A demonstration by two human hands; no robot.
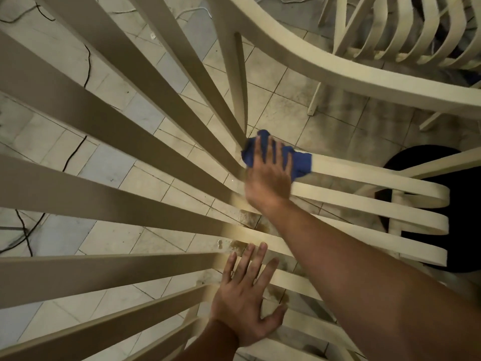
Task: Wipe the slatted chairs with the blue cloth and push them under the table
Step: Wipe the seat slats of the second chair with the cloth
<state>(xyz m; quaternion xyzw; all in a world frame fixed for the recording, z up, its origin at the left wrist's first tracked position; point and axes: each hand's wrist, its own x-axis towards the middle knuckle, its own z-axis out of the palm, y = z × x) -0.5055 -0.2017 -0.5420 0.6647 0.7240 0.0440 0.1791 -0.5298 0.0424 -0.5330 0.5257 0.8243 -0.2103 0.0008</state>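
Blue cloth (302,162) lies under the flat right hand (269,175) on the slatted chair (364,175); the left hand (244,300) rests flat, nearer. Better to stroke along each slat fully

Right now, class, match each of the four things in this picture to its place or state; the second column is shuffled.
1 blue cloth
2 left hand
3 right hand
4 second chair

a lies flat on the seat slats, holding nothing
b stands at the upper right
c presses on the cloth
d bunched where the seat meets the backrest

Pairs: 1-d, 2-a, 3-c, 4-b
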